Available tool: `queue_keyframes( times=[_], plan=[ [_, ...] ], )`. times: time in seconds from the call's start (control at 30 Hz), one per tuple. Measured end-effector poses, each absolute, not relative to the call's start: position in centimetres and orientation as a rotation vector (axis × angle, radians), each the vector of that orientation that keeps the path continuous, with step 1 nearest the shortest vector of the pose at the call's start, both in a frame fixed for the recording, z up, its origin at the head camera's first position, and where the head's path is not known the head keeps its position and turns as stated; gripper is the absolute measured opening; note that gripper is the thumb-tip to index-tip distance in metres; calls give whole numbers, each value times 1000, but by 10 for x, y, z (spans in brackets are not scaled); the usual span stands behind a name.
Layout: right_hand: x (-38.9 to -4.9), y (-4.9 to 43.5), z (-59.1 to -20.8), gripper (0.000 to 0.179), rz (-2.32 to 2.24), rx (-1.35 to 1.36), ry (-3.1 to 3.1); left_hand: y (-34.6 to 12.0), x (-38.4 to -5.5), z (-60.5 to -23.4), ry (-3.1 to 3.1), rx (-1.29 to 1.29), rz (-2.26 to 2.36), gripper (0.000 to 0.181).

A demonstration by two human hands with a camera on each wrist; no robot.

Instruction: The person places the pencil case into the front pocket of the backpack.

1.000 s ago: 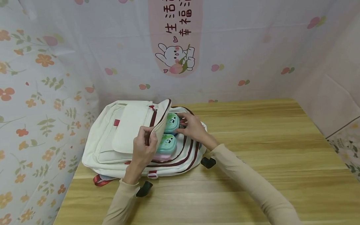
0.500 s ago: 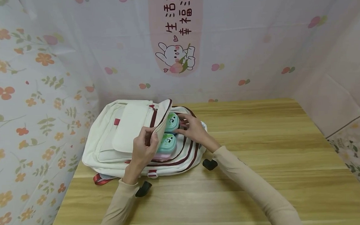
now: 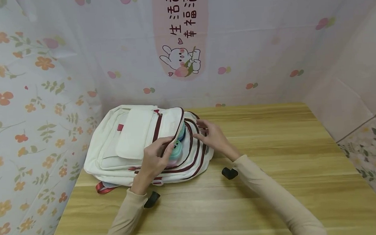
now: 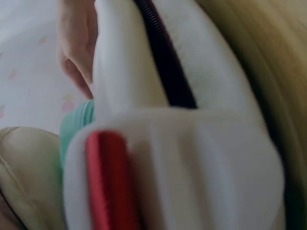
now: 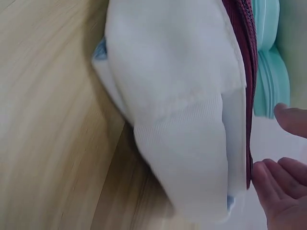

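Note:
A white backpack (image 3: 126, 144) with dark red zippers lies on the table. My left hand (image 3: 155, 158) pinches the edge of its front pocket flap (image 3: 172, 119). Inside the pocket, partly covered by the flap, sit two turquoise-lidded boxes, the near box (image 3: 176, 150) and the far box (image 3: 181, 131). My right hand (image 3: 215, 139) is at the pocket's right side, fingers spread and holding nothing. In the right wrist view, one fingertip (image 5: 259, 170) is at the dark red zipper edge (image 5: 248, 96), and the thumb is close to a turquoise box (image 5: 272, 84).
The wooden table (image 3: 285, 145) extends right and front of the backpack. A red strap loop (image 3: 104, 188) lies at its lower left. Printed cloth (image 3: 127, 64) hangs behind and along the left. Black wrist mounts (image 3: 229, 173) sit below both sleeves.
My right hand has let go of the far box and drawn back to the right. With my left hand, the flap has come over to the right, covering more of both boxes.

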State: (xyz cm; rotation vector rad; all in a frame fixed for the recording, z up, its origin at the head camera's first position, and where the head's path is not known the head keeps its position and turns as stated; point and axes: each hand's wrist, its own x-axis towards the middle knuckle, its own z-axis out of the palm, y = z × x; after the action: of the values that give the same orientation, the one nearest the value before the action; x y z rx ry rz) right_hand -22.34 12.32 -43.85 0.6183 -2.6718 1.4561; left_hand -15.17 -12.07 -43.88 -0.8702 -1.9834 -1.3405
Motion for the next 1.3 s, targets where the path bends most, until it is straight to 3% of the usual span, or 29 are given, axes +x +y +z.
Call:
queue_keyframes(
  times=[0.87, 1.3],
  plan=[
    [-211, 169, -438, 65, 1424, 471, -2686, -107, -151, -447, -2112, -901, -789, 14],
    [-198, 187, -430, 79, 1175, 488, -2820, -96, -151, -423, -2176, -753, -640, 44]
  ],
)
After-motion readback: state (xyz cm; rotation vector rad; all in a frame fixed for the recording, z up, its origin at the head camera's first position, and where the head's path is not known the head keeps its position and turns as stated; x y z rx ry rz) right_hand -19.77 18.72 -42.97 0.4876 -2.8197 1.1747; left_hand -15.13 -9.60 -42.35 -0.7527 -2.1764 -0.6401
